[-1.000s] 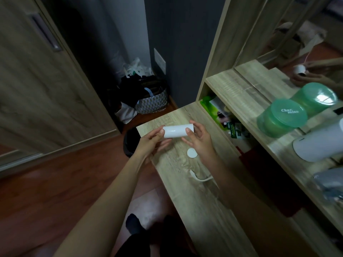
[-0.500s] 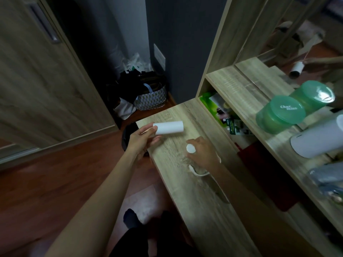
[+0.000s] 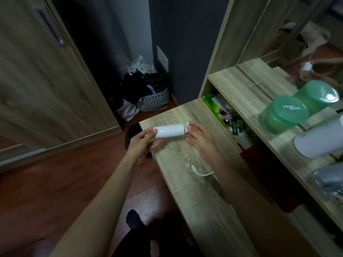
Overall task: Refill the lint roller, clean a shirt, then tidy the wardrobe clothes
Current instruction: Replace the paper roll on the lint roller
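Note:
A white lint roll (image 3: 169, 131) lies level in the air above the far end of the wooden desk (image 3: 194, 182). My left hand (image 3: 141, 143) grips its left end from below. My right hand (image 3: 199, 139) pinches a small white round cap (image 3: 186, 125) against the roll's right end. The white lint roller handle (image 3: 201, 171) lies on the desk, close to my right forearm.
A shelf unit on the right carries a green Charmiss tub (image 3: 283, 114) and a white container (image 3: 319, 140). Green packets (image 3: 222, 110) sit in the lower compartment. A patterned bag (image 3: 154, 97) and a dark bin (image 3: 133, 134) stand on the floor past the desk. Wardrobe door (image 3: 42, 71) at left.
My right hand let go of the roll, picked the round cap up off the desk and brought it to the roll's right end. My left hand kept holding the roll.

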Action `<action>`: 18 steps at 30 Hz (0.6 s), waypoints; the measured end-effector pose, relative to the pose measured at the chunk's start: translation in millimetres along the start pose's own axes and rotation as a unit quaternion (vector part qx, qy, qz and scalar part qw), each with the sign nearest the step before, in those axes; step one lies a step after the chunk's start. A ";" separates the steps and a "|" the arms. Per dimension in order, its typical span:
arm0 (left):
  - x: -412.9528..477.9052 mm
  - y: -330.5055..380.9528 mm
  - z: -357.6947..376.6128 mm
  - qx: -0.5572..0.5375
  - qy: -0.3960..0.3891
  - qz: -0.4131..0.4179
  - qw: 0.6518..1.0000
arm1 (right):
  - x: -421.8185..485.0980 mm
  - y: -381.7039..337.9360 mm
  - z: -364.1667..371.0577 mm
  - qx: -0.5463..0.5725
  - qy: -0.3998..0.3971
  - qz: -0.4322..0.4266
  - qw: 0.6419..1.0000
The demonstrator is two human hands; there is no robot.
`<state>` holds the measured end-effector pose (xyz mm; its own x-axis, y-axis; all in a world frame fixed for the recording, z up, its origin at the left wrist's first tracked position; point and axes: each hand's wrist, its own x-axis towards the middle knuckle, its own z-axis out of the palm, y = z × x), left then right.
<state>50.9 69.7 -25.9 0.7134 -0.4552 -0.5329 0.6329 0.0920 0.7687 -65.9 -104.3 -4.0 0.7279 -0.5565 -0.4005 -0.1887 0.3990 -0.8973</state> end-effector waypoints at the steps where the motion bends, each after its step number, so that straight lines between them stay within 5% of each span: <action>1: -0.5 -0.5 0.1 0.004 -0.002 0.000 1.000 | 0.4 1.6 0.4 -0.002 -0.005 0.001 1.000; 12: -4.2 -3.2 3.6 0.033 -0.019 -0.018 0.999 | 0.9 12.4 -3.8 -0.039 0.007 -0.053 0.998; 18: -13.2 -7.6 13.5 0.220 -0.121 -0.024 0.968 | 0.4 8.2 -8.0 -0.071 -0.016 -0.060 0.996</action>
<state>32.5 63.1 -19.9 0.5613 -0.6485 -0.5142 0.4369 -0.2955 0.8496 -72.4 -107.1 -13.0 0.7714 -0.5695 -0.2840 -0.1879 0.2225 -0.9567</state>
